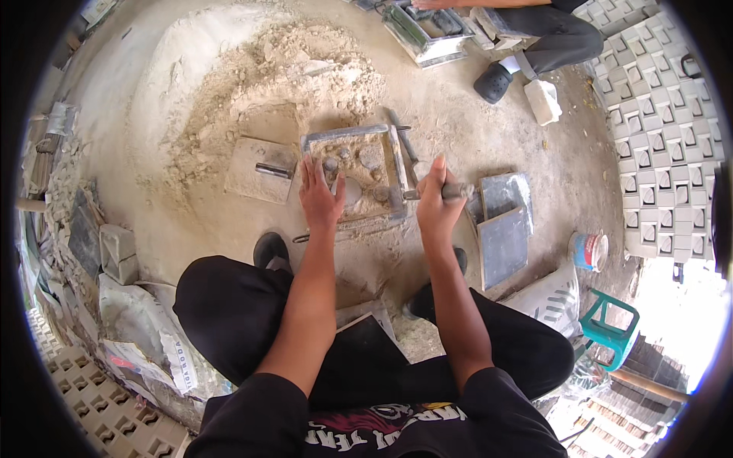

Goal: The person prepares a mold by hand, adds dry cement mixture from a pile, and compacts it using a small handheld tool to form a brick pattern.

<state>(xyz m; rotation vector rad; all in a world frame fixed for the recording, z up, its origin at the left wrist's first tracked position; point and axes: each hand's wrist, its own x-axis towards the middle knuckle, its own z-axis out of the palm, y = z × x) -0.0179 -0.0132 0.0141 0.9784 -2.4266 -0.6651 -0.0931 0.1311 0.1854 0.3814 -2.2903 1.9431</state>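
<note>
In front of me on the floor sits a square metal mould frame (347, 133), with sandy mix and rounded lumps inside. My left hand (322, 197) lies over the frame's near left part, its fingers spread and nothing held. My right hand (439, 202) is wrapped round the thick handle of a hammer-like tool (456, 191). That tool's head (396, 201) is at the frame's near right corner; whether it touches is hard to tell. A flat plate with a bar handle (272, 170) rests left of the frame. Along its right side lies a long metal bar (405, 141).
Beyond the frame spreads a sandy heap (305, 84). Dark flat plates (504, 248) lie at right, near a bucket (589, 250) and a green stool (611, 328). Patterned blocks (660, 153) are stacked far right. Another person's leg (561, 42) and mould (427, 34) are at upper right.
</note>
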